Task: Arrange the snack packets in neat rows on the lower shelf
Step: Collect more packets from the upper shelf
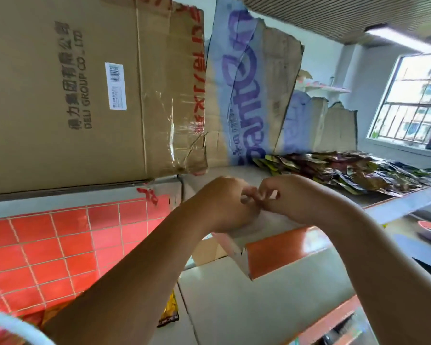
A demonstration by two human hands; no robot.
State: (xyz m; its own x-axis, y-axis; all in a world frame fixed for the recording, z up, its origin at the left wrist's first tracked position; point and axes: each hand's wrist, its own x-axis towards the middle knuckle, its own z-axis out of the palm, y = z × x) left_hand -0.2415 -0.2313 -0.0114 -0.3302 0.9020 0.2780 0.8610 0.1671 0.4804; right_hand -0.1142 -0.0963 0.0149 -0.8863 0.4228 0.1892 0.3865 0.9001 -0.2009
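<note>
Two hands (224, 205) curled together, hold unclear, box (60, 95) marked DELI GROUP CO. LTD

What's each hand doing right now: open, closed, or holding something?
Left hand: fingers curled, tips meeting the other hand's; whether it pinches anything cannot be told.
Right hand: fingers curled likewise; any hold cannot be told.

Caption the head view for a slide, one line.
The left hand and right hand meet, fingers curled, at a white-and-orange carton; snack packets lie overlapping on the shelf beside cardboard boxes.
</note>
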